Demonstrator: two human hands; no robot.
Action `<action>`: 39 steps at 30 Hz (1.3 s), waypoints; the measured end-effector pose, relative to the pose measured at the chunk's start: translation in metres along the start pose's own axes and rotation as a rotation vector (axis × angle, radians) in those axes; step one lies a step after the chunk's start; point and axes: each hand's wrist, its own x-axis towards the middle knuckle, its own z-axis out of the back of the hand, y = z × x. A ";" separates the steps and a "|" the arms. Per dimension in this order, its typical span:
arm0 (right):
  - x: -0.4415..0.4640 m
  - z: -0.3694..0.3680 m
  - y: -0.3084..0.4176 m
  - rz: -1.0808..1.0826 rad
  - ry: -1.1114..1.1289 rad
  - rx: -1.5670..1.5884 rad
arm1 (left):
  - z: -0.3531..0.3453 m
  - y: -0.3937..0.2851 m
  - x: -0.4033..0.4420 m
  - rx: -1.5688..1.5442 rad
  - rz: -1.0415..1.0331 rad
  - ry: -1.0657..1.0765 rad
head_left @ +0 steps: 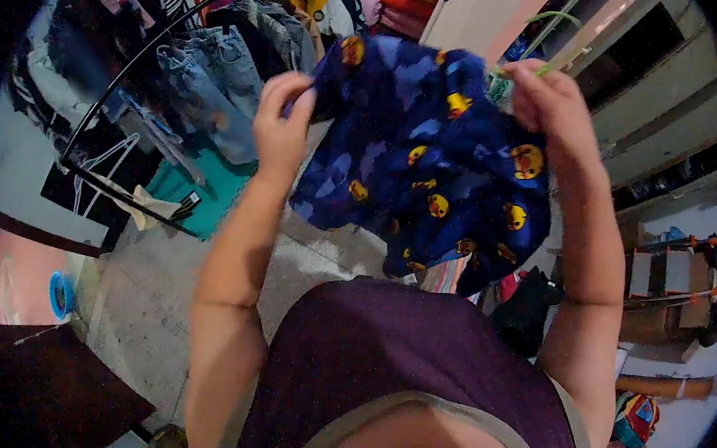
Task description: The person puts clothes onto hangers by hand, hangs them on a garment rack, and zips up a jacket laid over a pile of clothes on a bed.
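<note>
A navy garment [428, 143] with yellow cartoon faces hangs spread out in front of my chest. My left hand [284, 116] pinches its upper left corner between thumb and fingers. At the upper right corner, my right hand [546, 95] is closed round what looks like a thin light green hanger [557, 15], whose curved end rises above the knuckles. Whether those fingers also grip the cloth is hidden. The garment's lower part is bunched, and its exact cut cannot be made out.
Jeans [217, 79] and other clothes hang on a black rack [123, 70] at upper left. White hangers [106, 168] hang at its lower end. A brown table [68, 390] stands at lower left, a basket [675, 292] at right. Dark clothing [530, 311] lies below the garment.
</note>
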 end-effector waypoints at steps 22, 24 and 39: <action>0.061 0.056 0.066 0.210 -0.276 -0.070 | -0.139 0.147 -0.129 -1.081 1.297 0.257; 0.064 0.062 0.062 0.200 -0.282 -0.076 | -0.144 0.149 -0.125 -1.190 1.302 0.138; 0.087 0.103 0.000 0.167 -0.209 -0.005 | -0.105 0.144 -0.101 -1.300 1.135 -0.043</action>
